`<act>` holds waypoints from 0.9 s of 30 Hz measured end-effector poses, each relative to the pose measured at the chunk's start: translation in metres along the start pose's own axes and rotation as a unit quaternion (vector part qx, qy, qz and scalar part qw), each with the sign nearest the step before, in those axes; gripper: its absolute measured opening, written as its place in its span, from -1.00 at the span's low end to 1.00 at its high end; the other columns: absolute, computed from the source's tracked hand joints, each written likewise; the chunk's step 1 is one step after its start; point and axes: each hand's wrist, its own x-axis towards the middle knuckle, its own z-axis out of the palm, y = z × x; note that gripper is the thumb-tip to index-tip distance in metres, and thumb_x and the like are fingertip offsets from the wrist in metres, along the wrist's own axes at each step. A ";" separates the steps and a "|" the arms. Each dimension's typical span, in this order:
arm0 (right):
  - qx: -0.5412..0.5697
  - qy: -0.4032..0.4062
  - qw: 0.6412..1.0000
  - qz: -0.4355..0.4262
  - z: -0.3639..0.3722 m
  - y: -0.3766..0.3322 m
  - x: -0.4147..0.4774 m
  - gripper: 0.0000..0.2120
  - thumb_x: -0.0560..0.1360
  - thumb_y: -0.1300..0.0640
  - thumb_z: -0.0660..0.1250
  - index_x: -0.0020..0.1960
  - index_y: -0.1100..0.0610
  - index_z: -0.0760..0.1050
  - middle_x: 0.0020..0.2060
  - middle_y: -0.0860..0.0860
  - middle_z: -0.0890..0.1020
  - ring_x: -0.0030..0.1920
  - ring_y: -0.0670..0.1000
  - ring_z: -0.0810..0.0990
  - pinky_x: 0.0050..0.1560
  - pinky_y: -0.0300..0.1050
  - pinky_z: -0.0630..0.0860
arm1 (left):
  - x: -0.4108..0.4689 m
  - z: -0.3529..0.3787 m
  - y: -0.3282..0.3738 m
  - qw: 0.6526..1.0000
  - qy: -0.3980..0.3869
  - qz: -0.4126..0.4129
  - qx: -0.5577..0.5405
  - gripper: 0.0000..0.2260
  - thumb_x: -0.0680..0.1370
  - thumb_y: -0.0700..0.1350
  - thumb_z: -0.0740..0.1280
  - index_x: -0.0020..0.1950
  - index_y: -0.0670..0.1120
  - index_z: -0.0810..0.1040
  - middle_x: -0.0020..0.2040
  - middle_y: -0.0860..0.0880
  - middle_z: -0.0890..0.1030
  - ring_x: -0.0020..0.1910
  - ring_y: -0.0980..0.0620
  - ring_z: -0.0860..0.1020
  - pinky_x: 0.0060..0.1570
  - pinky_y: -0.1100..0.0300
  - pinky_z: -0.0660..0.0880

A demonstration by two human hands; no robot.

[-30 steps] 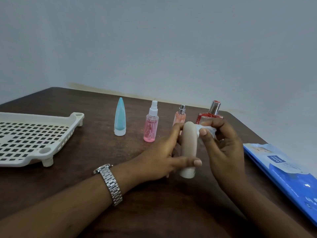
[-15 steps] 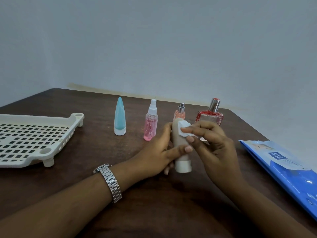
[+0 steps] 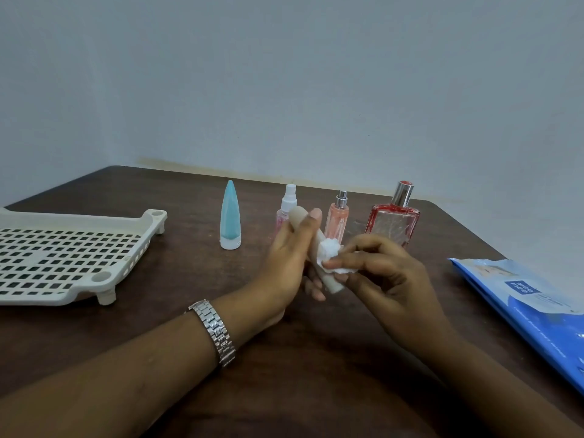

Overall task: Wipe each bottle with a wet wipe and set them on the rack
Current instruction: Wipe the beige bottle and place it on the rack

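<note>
Beige bottle (image 3: 299, 217) in left hand (image 3: 290, 257) | right hand (image 3: 388, 273) holds wipe (image 3: 330, 252), seemingly touching

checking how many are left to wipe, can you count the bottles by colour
beige bottle: 1
blue bottle: 1
pink bottle: 1
peach bottle: 1
red bottle: 1
total: 5

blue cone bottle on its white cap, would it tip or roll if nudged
The blue cone bottle is tall on a narrow white cap, so a nudge near the tip would probably topple it. Its round tapered body would likely roll in a curve.
</note>
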 end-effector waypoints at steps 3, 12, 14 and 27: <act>-0.026 -0.030 0.999 0.009 -0.002 0.001 -0.001 -0.78 0.39 0.13 0.32 -0.01 -0.05 0.64 -0.03 -0.17 0.52 0.07 -0.08 0.54 0.00 -0.25 0.52 | 0.005 -0.005 0.001 0.999 0.044 0.001 -0.023 -0.58 0.57 0.18 0.13 0.29 -0.06 0.38 -0.20 -0.08 0.62 -0.49 0.05 0.56 -0.58 0.23 0.44; 0.120 0.075 0.981 0.135 -0.001 -0.002 0.002 -0.74 0.35 0.07 0.51 -0.09 0.03 0.46 -0.15 -0.10 0.56 -0.14 -0.17 0.57 -0.24 -0.32 0.49 | 0.007 -0.003 0.007 0.988 0.006 0.020 -0.153 -0.58 0.51 0.10 0.24 0.26 -0.11 0.34 -0.07 -0.16 0.54 -0.35 0.07 0.62 -0.32 0.21 0.61; 0.165 0.108 0.964 0.177 -0.004 0.001 0.003 -0.70 0.33 0.06 0.46 -0.02 0.12 0.45 -0.13 -0.07 0.58 -0.14 -0.15 0.57 -0.23 -0.25 0.53 | 0.005 -0.001 0.005 0.986 -0.024 0.033 -0.160 -0.61 0.42 0.08 0.30 0.16 -0.06 0.36 -0.01 -0.18 0.57 -0.26 0.00 0.65 -0.25 0.18 0.62; 0.349 0.103 0.888 0.280 -0.018 -0.001 0.008 -0.63 0.36 0.20 0.30 0.17 0.15 0.50 0.00 0.05 0.68 0.07 0.01 0.64 -0.01 -0.20 0.60 | -0.003 -0.003 -0.004 0.937 -0.120 0.297 0.136 -0.59 0.46 -0.28 0.40 0.14 0.10 0.34 0.30 0.17 0.46 0.34 0.10 0.42 0.07 0.12 0.57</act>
